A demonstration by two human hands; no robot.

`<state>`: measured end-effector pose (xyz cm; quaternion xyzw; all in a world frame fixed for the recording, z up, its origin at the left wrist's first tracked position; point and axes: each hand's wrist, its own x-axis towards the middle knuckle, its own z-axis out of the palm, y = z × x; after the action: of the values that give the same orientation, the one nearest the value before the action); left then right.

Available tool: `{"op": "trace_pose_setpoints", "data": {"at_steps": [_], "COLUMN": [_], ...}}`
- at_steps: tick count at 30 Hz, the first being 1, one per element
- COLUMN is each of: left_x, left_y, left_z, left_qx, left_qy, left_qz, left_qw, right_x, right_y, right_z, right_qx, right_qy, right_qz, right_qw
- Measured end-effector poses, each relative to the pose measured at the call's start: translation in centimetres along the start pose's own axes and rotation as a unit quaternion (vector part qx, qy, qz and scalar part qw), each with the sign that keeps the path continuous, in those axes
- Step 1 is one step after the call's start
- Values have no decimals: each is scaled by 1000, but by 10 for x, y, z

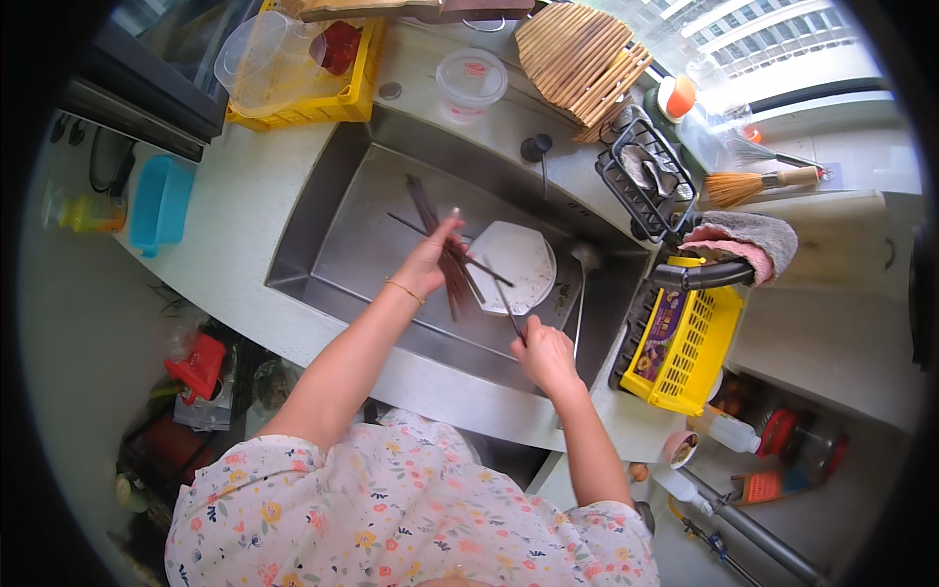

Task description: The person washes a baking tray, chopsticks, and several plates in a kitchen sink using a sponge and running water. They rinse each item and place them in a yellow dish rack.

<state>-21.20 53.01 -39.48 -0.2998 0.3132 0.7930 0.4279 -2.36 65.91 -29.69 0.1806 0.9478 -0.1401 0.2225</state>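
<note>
Over the steel sink (352, 213), my left hand (433, 260) grips a loose bundle of dark chopsticks (422, 205) that fan out above and below the palm. My right hand (546, 356) holds a single chopstick (506, 297), its far end pointing up towards the bundle. Beneath the chopsticks lies a white plate (521, 257) with dark specks on it, apparently stacked on another dish. To its right, a metal ladle (583, 293) rests against the sink with its bowl towards the back. Small dark scraps (563, 291) sit near the plate's right edge.
A yellow basket (682, 352) stands right of the sink, beside the dark faucet (704, 275) draped with a cloth (748, 238). Behind are a black wire rack (649, 176), a clear lidded tub (472, 81) and a yellow crate (308, 110). A blue plastic container (165, 202) is at the left.
</note>
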Motion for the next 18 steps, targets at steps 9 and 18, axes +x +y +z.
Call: {"op": "trace_pose_setpoints", "data": {"at_steps": [9, 18], "left_x": [9, -1], "left_y": [-53, -115], "left_z": [20, 49], "left_qx": [98, 235], "left_qy": [-30, -60], "left_qz": [-30, -59], "left_qw": [994, 968], "right_x": [-23, 3], "right_y": [23, 28], "right_z": [-26, -7], "right_qx": [9, 141], "right_qy": [50, 53], "right_qz": [129, 2], "right_qw": [990, 989]}}
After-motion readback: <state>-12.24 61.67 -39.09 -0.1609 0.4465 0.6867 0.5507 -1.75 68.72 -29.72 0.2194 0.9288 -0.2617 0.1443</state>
